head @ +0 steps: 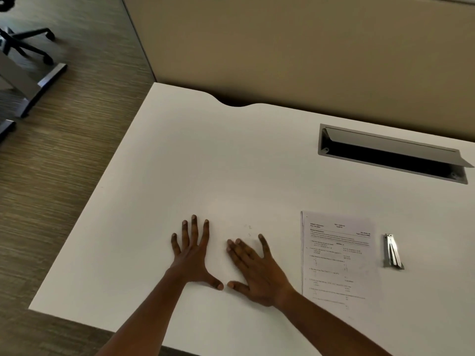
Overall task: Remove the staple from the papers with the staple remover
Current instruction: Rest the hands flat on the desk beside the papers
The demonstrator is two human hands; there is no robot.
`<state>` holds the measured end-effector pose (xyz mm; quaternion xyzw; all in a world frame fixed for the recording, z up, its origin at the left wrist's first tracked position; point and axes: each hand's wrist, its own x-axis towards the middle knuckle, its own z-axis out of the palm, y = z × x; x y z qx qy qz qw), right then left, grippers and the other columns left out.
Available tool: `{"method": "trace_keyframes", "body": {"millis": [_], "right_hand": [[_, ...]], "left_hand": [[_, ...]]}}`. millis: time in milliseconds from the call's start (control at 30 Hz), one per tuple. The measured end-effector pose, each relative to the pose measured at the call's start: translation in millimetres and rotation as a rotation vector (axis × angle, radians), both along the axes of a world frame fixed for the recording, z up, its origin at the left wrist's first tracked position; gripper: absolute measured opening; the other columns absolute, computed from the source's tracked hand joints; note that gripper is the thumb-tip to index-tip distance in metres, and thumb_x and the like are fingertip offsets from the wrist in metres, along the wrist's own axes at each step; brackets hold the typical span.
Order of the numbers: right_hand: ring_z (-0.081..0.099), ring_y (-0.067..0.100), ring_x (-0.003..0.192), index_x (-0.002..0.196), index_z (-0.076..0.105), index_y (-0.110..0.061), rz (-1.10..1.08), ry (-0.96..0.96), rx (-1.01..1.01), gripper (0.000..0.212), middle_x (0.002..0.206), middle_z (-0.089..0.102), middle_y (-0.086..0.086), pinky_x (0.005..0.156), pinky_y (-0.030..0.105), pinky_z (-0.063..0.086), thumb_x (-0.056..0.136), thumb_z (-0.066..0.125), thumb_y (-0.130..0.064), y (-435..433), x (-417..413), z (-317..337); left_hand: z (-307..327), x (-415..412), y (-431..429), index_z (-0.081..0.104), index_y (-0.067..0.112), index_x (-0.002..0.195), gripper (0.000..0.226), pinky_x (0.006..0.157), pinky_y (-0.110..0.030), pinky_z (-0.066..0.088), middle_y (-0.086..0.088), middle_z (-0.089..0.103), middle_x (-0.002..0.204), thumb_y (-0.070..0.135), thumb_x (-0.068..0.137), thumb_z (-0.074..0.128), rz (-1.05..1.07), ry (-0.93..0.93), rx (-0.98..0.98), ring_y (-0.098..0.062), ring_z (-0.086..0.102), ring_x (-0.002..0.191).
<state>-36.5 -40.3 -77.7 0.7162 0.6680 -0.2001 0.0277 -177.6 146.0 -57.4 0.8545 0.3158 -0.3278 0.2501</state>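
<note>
My left hand (pixel 191 249) and right hand (pixel 253 265) lie flat, empty; I'd grab the slim metal staple remover (pixel 392 251) squarely (beside the printed white papers (pixel 339 258)).

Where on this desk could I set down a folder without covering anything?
The widest bare patch lies beyond the left hand and right hand, up to the cable slot. The near right is crowded: papers beside the staple remover.

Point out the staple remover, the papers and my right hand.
staple remover (pixel 392 251), head view, middle of its metal body.
papers (pixel 339 260), head view, centre of the top printed sheet.
right hand (pixel 257 272), head view, back of the hand.
</note>
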Motion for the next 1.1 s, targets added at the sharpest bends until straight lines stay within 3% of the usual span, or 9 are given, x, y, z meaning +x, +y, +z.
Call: {"method": "trace_keyframes", "body": {"millis": [133, 400, 567, 633, 800, 967, 1100], "right_hand": [[0.002, 0.017, 0.154, 0.159, 0.005, -0.018, 0.055, -0.016, 0.023, 0.082, 0.167, 0.002, -0.001, 0.117, 0.065, -0.004, 0.097, 0.014, -0.072, -6.7, -5.7, -10.1], [0.01, 0.016, 0.153, 0.158, 0.011, -0.015, -0.151, -0.143, 0.019, 0.085, 0.166, 0.005, 0.0, 0.117, 0.065, -0.003, 0.096, 0.015, -0.073, 16.7, 33.0, -3.4], [0.008, 0.025, 0.153, 0.155, 0.015, -0.001, -0.68, -0.14, 0.015, 0.095, 0.165, 0.009, 0.014, 0.117, 0.065, -0.002, 0.093, 0.021, -0.073, -9.5, -1.2, -8.1], [0.01, 0.03, 0.153, 0.152, 0.018, 0.005, -0.792, -0.133, -0.029, 0.1, 0.163, 0.012, 0.02, 0.116, 0.068, 0.003, 0.091, 0.022, -0.075, -14.7, -18.1, -11.9], [0.005, 0.032, 0.153, 0.151, 0.017, 0.007, -0.816, -0.115, -0.044, 0.105, 0.163, 0.008, 0.024, 0.116, 0.068, 0.002, 0.09, 0.021, -0.078, 16.7, -29.8, -15.8], [-0.01, 0.029, 0.152, 0.153, 0.004, 0.003, -0.7, -0.121, -0.056, 0.105, 0.164, -0.004, 0.02, 0.116, 0.066, -0.007, 0.088, 0.007, -0.08, 55.6, -19.4, -15.9], [-0.003, 0.026, 0.153, 0.154, 0.009, -0.001, -0.651, -0.111, 0.041, 0.1, 0.165, 0.001, 0.015, 0.117, 0.066, -0.003, 0.091, 0.008, -0.078, 54.7, -8.6, -16.5]], "left_hand": [[-0.2, 3.4, -1.0, -0.045, 0.022, 0.145, 0.178, 0.114, -0.071, -0.017, -0.011, -0.062, 0.143, 0.096, 0.029, 0.069, -0.005, -0.002, -0.003, -0.039, -0.054, 0.134], [-1.2, 1.2, -1.2, -0.046, 0.024, 0.144, 0.179, 0.115, -0.071, -0.015, -0.01, -0.061, 0.144, 0.097, 0.027, 0.068, -0.002, 0.011, 0.011, -0.039, -0.053, 0.135], [-2.2, 0.7, -0.5, -0.046, 0.023, 0.144, 0.179, 0.115, -0.071, -0.015, -0.011, -0.061, 0.144, 0.096, 0.027, 0.068, -0.001, 0.005, 0.014, -0.039, -0.053, 0.135], [-2.9, 1.2, -0.7, -0.046, 0.023, 0.145, 0.179, 0.115, -0.071, -0.016, -0.01, -0.061, 0.144, 0.095, 0.028, 0.069, -0.003, 0.0, 0.011, -0.039, -0.053, 0.134], [-3.6, 2.3, -1.1, -0.045, 0.022, 0.145, 0.179, 0.114, -0.071, -0.017, -0.011, -0.061, 0.144, 0.095, 0.029, 0.069, -0.004, 0.006, 0.025, -0.04, -0.053, 0.135], [-6.3, 2.2, -1.6, -0.046, 0.023, 0.144, 0.178, 0.114, -0.071, -0.016, -0.011, -0.061, 0.144, 0.097, 0.028, 0.067, -0.005, 0.012, 0.034, -0.04, -0.053, 0.135], [-7.2, 1.6, -1.2, -0.045, 0.023, 0.145, 0.179, 0.115, -0.071, -0.016, -0.01, -0.06, 0.144, 0.097, 0.027, 0.067, -0.001, 0.003, 0.026, -0.039, -0.054, 0.134]]}}
